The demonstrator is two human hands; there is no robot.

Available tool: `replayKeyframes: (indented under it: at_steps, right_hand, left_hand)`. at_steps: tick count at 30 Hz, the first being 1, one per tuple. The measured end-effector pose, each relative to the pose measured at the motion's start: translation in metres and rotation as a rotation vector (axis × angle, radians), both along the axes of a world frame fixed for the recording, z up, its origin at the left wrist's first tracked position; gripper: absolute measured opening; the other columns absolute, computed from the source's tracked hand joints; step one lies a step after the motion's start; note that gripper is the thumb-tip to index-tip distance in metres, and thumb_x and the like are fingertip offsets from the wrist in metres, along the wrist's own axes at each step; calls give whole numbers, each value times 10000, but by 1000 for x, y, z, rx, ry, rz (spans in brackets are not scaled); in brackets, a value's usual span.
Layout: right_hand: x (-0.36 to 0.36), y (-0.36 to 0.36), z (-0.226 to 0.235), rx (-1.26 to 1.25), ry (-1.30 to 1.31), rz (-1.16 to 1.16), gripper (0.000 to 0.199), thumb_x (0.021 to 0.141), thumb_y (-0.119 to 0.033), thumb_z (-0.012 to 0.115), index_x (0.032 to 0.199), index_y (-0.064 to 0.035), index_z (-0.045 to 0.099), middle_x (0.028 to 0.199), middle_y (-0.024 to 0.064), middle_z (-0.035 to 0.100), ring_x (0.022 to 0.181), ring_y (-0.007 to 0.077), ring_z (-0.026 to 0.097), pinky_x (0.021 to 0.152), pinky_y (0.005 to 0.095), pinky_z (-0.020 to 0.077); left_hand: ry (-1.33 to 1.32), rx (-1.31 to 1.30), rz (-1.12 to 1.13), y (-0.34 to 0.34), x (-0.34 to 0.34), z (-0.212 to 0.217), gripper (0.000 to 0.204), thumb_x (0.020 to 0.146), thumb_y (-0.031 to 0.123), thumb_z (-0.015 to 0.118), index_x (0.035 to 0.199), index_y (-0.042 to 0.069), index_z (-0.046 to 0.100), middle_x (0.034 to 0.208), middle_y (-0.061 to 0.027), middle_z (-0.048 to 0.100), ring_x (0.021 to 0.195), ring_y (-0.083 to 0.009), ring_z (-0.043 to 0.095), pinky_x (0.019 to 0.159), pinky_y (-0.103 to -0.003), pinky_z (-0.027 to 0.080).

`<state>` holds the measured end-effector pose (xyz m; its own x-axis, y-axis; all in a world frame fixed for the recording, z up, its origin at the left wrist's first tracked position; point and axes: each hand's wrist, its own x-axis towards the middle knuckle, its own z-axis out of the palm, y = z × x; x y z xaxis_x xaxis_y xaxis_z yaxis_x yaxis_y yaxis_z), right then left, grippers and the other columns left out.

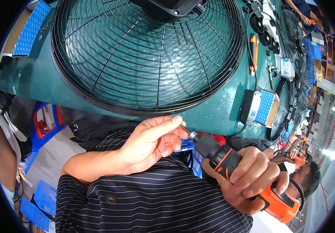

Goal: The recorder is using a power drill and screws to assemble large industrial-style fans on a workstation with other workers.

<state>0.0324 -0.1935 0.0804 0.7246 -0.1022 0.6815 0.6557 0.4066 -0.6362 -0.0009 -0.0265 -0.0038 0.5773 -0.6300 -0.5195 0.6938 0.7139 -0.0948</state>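
My right hand (249, 178) is wrapped round an orange and black power screwdriver (223, 159), held on a slant with its nose up and to the left. A thin bit (185, 129) sticks out of its chuck. At the bit's tip, my left hand (150, 141) has its thumb and fingers curled together in a pinch. Whatever lies between those fingertips is too small or hidden to make out. Just beyond both hands, a large round black wire fan guard (157, 79) lies on the green table (23, 85), with a black motor housing (167, 7) at its middle.
A blue-patterned box (31, 29) and loose screws (41, 33) are at the far left. To the right lie an orange cutter (254, 54), a black and silver box-shaped device (250, 106) with a cable, and another blue-patterned box (266, 108). Other people work along the right.
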Motion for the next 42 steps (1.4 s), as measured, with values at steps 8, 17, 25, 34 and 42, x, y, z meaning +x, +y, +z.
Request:
replayKeyframes:
  at_steps: [8, 17, 25, 34, 42]
  right_hand:
    - [11, -2, 0, -176, -147, 289, 417, 808, -129, 751, 1129, -7, 514, 671, 38, 629, 485, 139, 616, 466, 242, 550]
    - [11, 0, 7, -126, -72, 287, 394, 800, -109, 748, 1109, -9, 524, 658, 33, 620, 477, 127, 606, 451, 239, 535]
    - [17, -2, 6, -257, -34, 296, 398, 831, -144, 734, 1133, -14, 510, 684, 24, 608, 495, 110, 601, 493, 219, 533]
    - [37, -2, 10, -344, 52, 409, 447, 841, -104, 738, 1198, -48, 475, 750, 60, 637, 574, 163, 641, 537, 279, 559]
    - [58, 16, 11, -401, 112, 474, 436, 832, -128, 738, 1163, -48, 466, 708, 40, 618, 507, 115, 596, 499, 244, 546]
  left_hand:
    - [88, 29, -19, -7, 0, 6, 222, 1022, 264, 561, 1033, 55, 635, 847, -32, 683, 537, -69, 449, 494, -190, 353]
    - [72, -69, -3, -6, -2, 0, 237, 1032, 233, 535, 1115, 25, 612, 836, -30, 642, 515, -70, 438, 473, -198, 354]
    - [83, -235, 33, 1, -2, -2, 271, 1028, 200, 531, 1223, 14, 561, 873, -23, 621, 608, -68, 509, 502, -198, 409]
    - [104, -437, 142, 5, -5, -9, 400, 1041, 122, 449, 1415, -4, 383, 978, -56, 609, 626, -80, 484, 469, -214, 390]
    - [146, -495, 181, 4, -12, -18, 394, 1045, 87, 416, 1425, -10, 385, 1017, -91, 630, 642, -105, 494, 493, -226, 402]
